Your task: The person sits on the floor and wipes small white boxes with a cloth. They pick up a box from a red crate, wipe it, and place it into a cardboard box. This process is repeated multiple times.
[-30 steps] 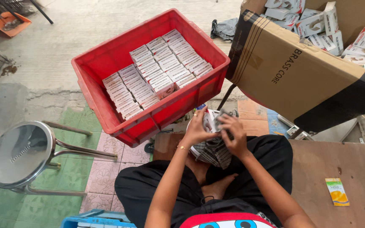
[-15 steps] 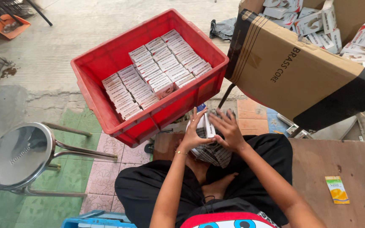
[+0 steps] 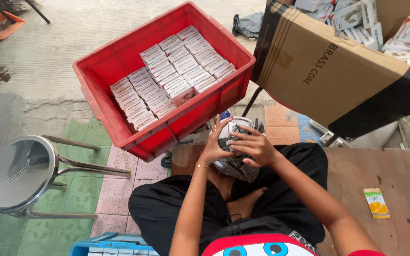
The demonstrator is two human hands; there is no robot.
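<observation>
Hands meet over the lap: the left hand (image 3: 213, 143) cups a small white box (image 3: 233, 130) from the side, fingers spread up along it, while the right hand (image 3: 255, 147) lies closed over its top, above a checked cloth (image 3: 239, 166). Doing this well probably means keeping the box square between both palms and pressing its flaps evenly, so nothing slips onto the cloth. Just ahead, the red crate (image 3: 119, 80) holds neat rows of like boxes; a steel stool (image 3: 17, 173) stands to the left, a tilted carton (image 3: 328, 71) to the right. Compared with half a second ago, the hands have drawn closer together and the right now covers more of the box.
</observation>
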